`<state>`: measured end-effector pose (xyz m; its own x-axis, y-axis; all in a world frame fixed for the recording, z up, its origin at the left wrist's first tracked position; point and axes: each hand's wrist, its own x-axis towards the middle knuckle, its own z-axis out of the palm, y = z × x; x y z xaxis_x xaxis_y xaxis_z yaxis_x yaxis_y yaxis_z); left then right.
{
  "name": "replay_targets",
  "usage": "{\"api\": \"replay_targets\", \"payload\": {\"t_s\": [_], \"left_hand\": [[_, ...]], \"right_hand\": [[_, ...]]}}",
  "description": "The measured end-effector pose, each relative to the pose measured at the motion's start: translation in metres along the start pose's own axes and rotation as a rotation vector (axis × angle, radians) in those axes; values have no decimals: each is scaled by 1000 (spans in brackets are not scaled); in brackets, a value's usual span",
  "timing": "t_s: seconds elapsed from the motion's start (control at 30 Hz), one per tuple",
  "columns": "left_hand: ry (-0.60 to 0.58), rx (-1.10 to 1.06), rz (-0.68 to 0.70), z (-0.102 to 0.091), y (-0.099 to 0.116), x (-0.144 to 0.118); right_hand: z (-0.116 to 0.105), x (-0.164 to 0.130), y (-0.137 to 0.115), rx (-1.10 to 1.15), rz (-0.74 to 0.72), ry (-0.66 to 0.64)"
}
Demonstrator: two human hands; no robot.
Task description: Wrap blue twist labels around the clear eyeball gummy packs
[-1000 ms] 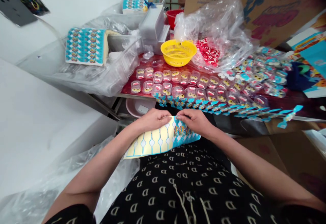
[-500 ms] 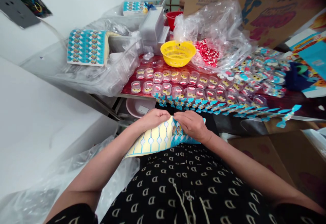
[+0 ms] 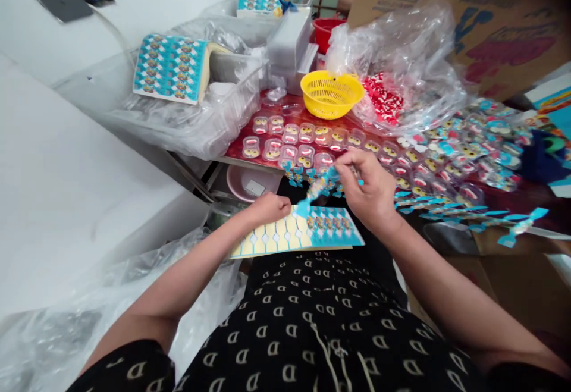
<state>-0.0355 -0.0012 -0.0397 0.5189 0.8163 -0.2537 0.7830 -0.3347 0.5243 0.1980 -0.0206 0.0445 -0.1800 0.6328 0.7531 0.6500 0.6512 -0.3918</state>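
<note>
My left hand (image 3: 270, 209) is closed on the far edge of a sticker sheet (image 3: 332, 225) held at my waist. The sheet's left part is bare yellow backing with blue outlines; blue printed labels cover its right part. Between the thumb and forefinger of my right hand (image 3: 368, 187), one blue label sticker (image 3: 317, 190) is pinched by its end. It slants down toward the sheet, and I cannot tell whether its lower tip touches. Beyond the hands, small clear plastic cases (image 3: 306, 155) with yellow and red-white pieces lie in rows on the dark red table.
More blue stickers (image 3: 464, 216) hang along the table's front edge. Behind the cases are a yellow basket (image 3: 332, 97) and a plastic bag (image 3: 397, 41) with red-white pieces. Clear bins (image 3: 178, 127) stand left, one with a stack of sticker sheets (image 3: 169, 71). A large carton (image 3: 491, 29) rises behind.
My right hand has lifted off the sheet, up and to the right, with a blue label sticker peeled up in its fingers. My left hand stays at the sheet; the view has shifted slightly.
</note>
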Motion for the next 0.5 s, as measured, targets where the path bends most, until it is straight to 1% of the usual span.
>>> {"api": "replay_targets", "payload": {"t_s": [0.07,0.13,0.23,0.3,0.4,0.5], "left_hand": [[5,14,25,6,0,2],[9,17,50,9,2,3],[13,17,77,7,3,2],[12,15,95,5,5,0],[19,7,106,4,6,-3],[31,-1,98,7,6,-2]], "right_hand": [[19,21,-2,28,26,-86],[46,35,-4,47,-1,-215],[86,44,-6,-10,-75,-379],[106,45,-5,-71,-123,-467],[122,42,1,-152,-191,-559],[128,40,7,-234,-251,-594]]}}
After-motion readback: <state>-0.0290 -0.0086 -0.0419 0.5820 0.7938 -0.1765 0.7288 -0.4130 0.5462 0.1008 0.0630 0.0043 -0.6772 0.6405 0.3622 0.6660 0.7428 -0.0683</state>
